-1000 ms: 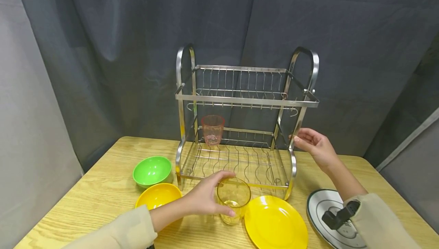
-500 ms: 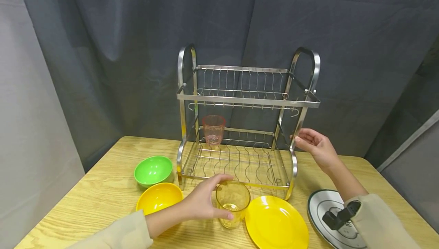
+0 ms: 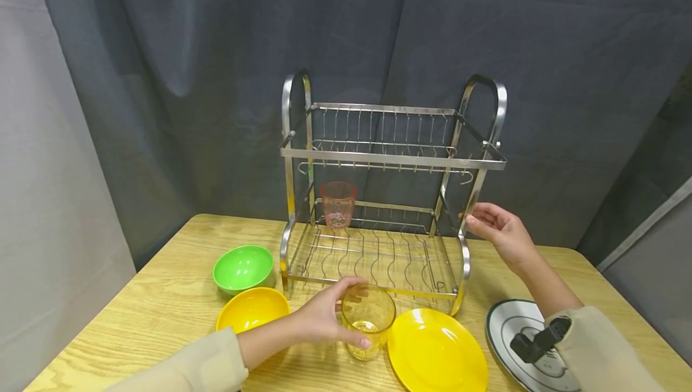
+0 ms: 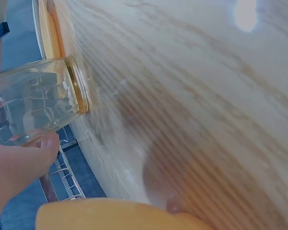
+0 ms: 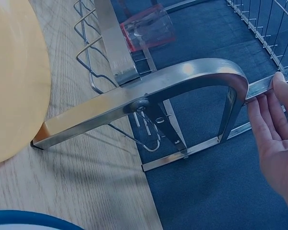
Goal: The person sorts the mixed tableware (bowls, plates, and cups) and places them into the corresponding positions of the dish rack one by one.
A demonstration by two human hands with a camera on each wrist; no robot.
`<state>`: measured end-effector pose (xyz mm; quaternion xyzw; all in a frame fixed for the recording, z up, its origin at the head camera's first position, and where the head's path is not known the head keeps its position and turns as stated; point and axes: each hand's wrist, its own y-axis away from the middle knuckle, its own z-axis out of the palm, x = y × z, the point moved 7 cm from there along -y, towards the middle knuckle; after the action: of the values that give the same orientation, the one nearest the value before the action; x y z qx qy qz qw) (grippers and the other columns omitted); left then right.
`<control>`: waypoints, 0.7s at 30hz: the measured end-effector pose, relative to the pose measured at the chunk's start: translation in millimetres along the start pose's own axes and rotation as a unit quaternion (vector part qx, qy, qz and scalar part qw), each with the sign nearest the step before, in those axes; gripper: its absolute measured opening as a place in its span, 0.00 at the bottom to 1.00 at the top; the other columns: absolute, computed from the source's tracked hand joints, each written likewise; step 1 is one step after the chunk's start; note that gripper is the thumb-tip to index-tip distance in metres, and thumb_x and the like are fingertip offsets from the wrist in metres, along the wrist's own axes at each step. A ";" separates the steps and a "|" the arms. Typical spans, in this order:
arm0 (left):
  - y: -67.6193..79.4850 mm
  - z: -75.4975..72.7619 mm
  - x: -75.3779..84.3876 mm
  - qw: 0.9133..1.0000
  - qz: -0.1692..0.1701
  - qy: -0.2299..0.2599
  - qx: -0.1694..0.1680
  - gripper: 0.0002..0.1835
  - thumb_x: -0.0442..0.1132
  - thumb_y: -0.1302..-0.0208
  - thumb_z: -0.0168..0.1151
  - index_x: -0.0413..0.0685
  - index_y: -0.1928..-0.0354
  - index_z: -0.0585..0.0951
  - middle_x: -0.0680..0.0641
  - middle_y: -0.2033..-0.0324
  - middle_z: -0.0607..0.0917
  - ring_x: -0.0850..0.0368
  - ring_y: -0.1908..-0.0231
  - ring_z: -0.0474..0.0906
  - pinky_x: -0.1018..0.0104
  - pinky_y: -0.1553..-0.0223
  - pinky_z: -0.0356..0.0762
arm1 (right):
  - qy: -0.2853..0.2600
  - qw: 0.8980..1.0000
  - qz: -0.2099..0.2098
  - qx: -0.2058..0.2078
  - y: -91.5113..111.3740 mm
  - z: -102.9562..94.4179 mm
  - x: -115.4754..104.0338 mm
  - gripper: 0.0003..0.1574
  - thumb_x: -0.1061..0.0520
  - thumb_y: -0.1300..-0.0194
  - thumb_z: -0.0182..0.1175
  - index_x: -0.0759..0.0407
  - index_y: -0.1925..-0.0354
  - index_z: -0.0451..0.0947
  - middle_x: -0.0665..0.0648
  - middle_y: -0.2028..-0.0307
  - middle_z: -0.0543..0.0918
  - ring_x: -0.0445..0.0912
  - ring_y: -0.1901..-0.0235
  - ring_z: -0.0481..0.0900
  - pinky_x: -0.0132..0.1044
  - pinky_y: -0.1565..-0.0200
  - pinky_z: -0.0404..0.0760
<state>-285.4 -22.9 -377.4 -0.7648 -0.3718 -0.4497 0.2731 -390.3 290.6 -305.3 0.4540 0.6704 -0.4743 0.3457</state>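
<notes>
A transparent yellow cup point(image 3: 373, 320) stands upright on the table in front of the dish rack. My left hand point(image 3: 327, 320) grips it from the left, thumb on the near side and fingers round the far side. In the left wrist view the cup point(image 4: 38, 100) has its base at the wood. The two-tier metal dish rack point(image 3: 378, 158) stands behind it. My right hand point(image 3: 500, 233) pinches the rack's right front post between thumb and fingers; the right wrist view shows this hand point(image 5: 278, 120) on the metal bar. A pink clear cup point(image 3: 338, 205) is on the rack's lower tier, at the left.
A green bowl point(image 3: 244, 269) and a yellow bowl point(image 3: 253, 309) stand left of the rack, the yellow one near my left forearm. A yellow plate point(image 3: 438, 350) lies right of the yellow cup. White plates with a dark rim point(image 3: 510, 326) lie under my right forearm. A dark curtain point(image 3: 216, 80) hangs behind.
The yellow cup and my left hand have shifted slightly toward me, and the fingers now lie closer round the cup. My right hand keeps its hold on the rack post.
</notes>
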 end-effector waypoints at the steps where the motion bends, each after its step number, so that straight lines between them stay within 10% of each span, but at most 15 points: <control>1: -0.7 0.2 -0.2 1.000 0.000 0.007 -0.003 0.48 0.41 0.55 0.78 0.46 0.31 0.62 0.42 0.37 0.73 0.45 0.37 0.69 0.47 0.34 0.68 | -0.003 1.000 0.000 0.000 0.2 -0.2 -0.2 0.12 0.58 0.33 0.60 0.44 0.54 0.73 0.32 0.63 0.81 0.27 0.62 0.79 0.16 0.58 0.79; 21: -2.5 3.6 11.4 0.995 0.010 -0.010 -0.101 0.44 0.39 0.53 0.76 0.56 0.33 0.66 0.50 0.38 0.76 0.58 0.40 0.73 0.67 0.35 0.70 | 0.041 0.999 0.015 0.008 3.3 -1.0 0.6 0.13 0.52 0.32 0.59 0.44 0.50 0.70 0.30 0.62 0.78 0.25 0.60 0.77 0.15 0.56 0.77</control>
<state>-282.1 -15.1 -368.7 -0.7964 -0.3196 -0.4750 0.1950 -387.4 292.2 -306.6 0.4860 0.6731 -0.4553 0.3216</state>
